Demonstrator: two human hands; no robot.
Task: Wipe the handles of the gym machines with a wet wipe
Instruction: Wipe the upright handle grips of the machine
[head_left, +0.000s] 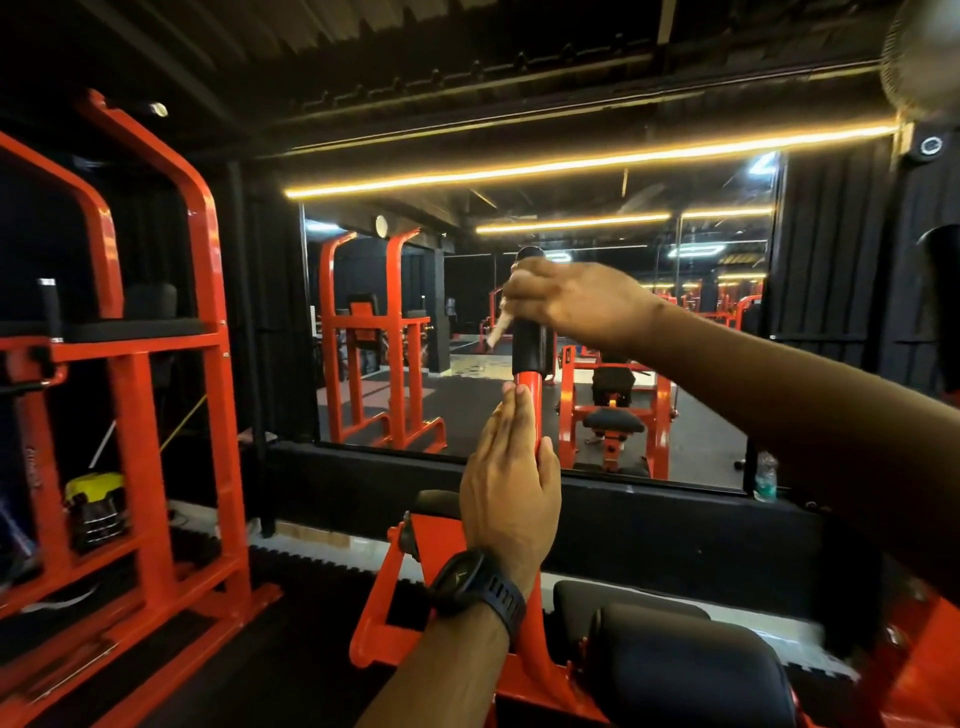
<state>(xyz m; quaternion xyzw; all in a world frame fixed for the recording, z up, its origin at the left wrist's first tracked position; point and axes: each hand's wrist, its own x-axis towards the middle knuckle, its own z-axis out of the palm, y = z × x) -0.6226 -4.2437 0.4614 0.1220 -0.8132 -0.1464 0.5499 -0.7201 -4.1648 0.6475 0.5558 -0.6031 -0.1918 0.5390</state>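
Observation:
An upright orange bar (531, 410) of the machine in front of me ends in a black foam handle (529, 347). My right hand (566, 304) is wrapped around the upper part of that handle with a pale wet wipe (500, 328) under the fingers; a corner of the wipe sticks out to the left. My left hand (511, 480), with a black watch on the wrist, lies against the orange bar below the grip, fingers straight and pointing up, thumb on the bar's far side.
An orange dip and pull-up frame (156, 374) stands to my left. A black padded seat (675, 660) of this machine is at the lower right. A wall mirror (701, 364) ahead reflects other orange machines. A water bottle (765, 475) stands on the ledge at right.

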